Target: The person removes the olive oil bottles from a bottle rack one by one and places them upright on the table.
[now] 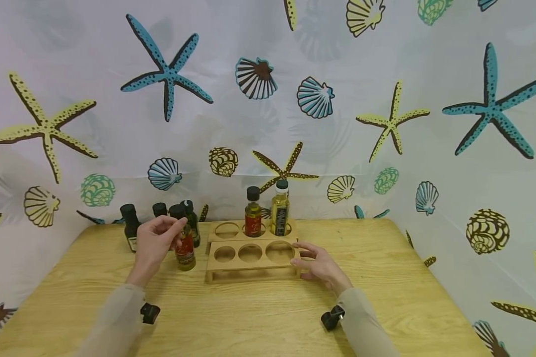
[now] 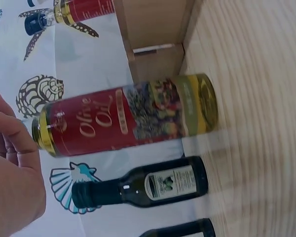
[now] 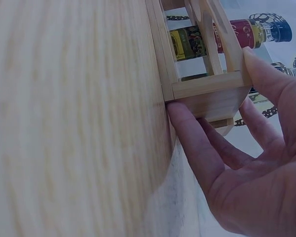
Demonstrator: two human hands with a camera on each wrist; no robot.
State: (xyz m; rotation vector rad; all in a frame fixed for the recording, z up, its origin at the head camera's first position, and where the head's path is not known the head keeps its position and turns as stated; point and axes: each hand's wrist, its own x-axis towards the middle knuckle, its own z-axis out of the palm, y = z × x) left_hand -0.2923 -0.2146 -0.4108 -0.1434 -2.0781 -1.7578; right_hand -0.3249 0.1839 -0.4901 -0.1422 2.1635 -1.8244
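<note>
A wooden two-tier bottle rack (image 1: pixel 254 271) with round holes stands on the table. To its left is an olive oil bottle (image 1: pixel 186 255) with a red label and dark cap. My left hand (image 1: pixel 156 243) holds this bottle near its neck; in the left wrist view the fingers partly leave the frame. At the rack's right end, my right hand (image 1: pixel 319 267) grips the side panel, its digits spread between the upper edge and the base (image 3: pixel 207 89). Two bottles fill rear-tier holes: a red-labelled one (image 1: pixel 252 218) and a yellow oil bottle (image 1: pixel 279 210). All three front-tier holes are bare.
Dark green bottles stand at the back left: one at the far left (image 1: pixel 131 225), one partly hidden behind my left hand (image 1: pixel 159 209), another behind the olive oil (image 1: pixel 193 228). A sea-patterned curtain (image 1: pixel 268 119) hangs behind the wooden table (image 1: pixel 250 317).
</note>
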